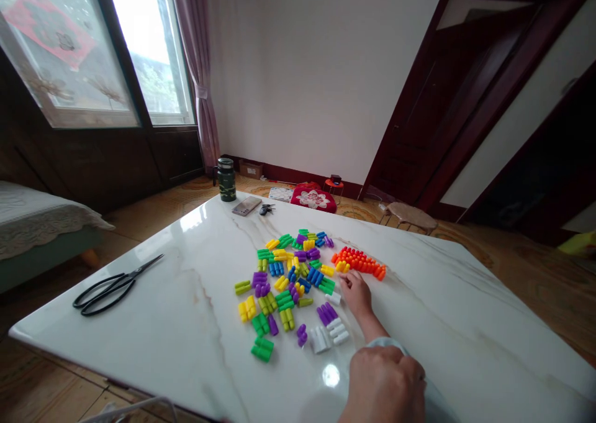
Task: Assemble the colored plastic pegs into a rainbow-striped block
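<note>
My right hand (356, 291) reaches over the table from the lower right, its fingers bent together. The fingertips touch a yellow plastic bullet-shaped block (343, 266), which lies against a long cluster of orange blocks (361, 262). My left hand (385, 382) is closed in a fist in the foreground, overlapping the light sleeve (431, 386) of my right arm; what its fingers hold is hidden. Left of my right hand spread many loose blocks, including blue blocks (315, 277), green blocks (263, 348) and purple blocks (326, 313). White blocks (319, 340) lie nearer to me.
The blocks lie on a glossy white marbled table (186, 348). Black-handled scissors (114, 286) lie at the left. A dark flask (226, 181), a phone (246, 205) and keys (266, 210) stand or lie near the far corner. Beyond the table is a stool (410, 217).
</note>
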Demonstrator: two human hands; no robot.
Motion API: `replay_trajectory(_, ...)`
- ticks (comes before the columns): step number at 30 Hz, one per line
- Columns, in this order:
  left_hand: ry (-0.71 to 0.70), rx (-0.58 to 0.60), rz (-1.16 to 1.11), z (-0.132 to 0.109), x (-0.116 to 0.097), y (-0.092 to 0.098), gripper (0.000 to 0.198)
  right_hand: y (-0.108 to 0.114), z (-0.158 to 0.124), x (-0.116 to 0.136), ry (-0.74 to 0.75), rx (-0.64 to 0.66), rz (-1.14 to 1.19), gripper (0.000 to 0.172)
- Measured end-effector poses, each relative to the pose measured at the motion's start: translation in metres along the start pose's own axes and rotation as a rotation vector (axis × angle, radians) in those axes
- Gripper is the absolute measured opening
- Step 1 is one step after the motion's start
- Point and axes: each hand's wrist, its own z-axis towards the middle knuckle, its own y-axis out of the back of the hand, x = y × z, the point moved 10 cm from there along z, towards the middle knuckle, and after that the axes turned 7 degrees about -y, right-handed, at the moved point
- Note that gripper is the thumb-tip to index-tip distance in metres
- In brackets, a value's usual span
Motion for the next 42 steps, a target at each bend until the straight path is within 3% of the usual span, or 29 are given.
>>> replay_trajectory(4,-0.009,-0.035,0.002,0.000,0.004,0.004,0.012,0.010,0.004,0.020,0.033,-0.079,0.025,0.032)
replay_trajectory(7,-0.029,-0.160,-0.037,-0.001,0.007,0.013,0.012,0.004,0.015,0.073,0.132,-0.062,0.120,0.029)
replay_trajectory(10,-0.055,-0.354,-0.052,-0.006,0.007,0.031,0.009,-0.029,0.023,0.147,0.293,0.130,0.132,0.028)
replay_trajectory(13,-0.060,-0.588,-0.039,-0.016,0.009,0.056,0.008,-0.071,0.023,0.200,0.411,0.273,-0.086,0.052)
replay_trajectory(15,-0.043,-0.706,-0.051,-0.023,0.015,0.071,0.010,-0.094,0.022,0.215,0.435,0.327,-0.234,0.056)
replay_trajectory(17,-0.012,-0.756,-0.073,-0.026,0.023,0.080,0.012,-0.109,0.020,0.221,0.434,0.346,-0.298,0.049)
replay_trajectory(21,0.033,-0.719,-0.076,-0.025,0.033,0.081,0.014,-0.113,0.019,0.223,0.418,0.316,-0.290,0.034)
replay_trajectory(25,0.004,-0.529,-0.075,-0.013,0.029,0.056,0.013,-0.087,0.020,0.212,0.373,0.215,-0.226,0.030)
replay_trajectory(28,-0.053,-0.338,-0.071,-0.003,0.023,0.025,0.013,-0.031,0.017,0.185,0.310,-0.039,0.056,0.030)
replay_trajectory(31,-0.117,-0.241,-0.063,0.002,0.018,0.004,0.013,0.030,0.003,0.122,0.160,-0.365,0.252,0.036)
replay_trajectory(33,-0.137,-0.228,-0.069,0.003,0.015,-0.004,0.014,0.055,-0.010,0.066,-0.004,-0.512,0.255,0.042)
replay_trajectory(35,-0.133,-0.200,-0.080,0.005,0.013,-0.011,0.015,0.060,-0.017,0.015,-0.148,-0.494,0.239,0.044)
replay_trajectory(37,-0.116,-0.158,-0.074,0.006,0.012,-0.018,0.014,0.052,-0.017,-0.021,-0.204,-0.367,0.219,0.041)
replay_trajectory(39,-0.101,-0.116,-0.035,0.007,0.010,-0.023,0.013,0.046,-0.016,-0.041,-0.212,-0.314,0.221,0.037)
replay_trajectory(42,-0.109,-0.095,0.033,0.007,0.008,-0.024,0.012,0.041,-0.010,-0.050,-0.206,-0.301,0.241,0.032)
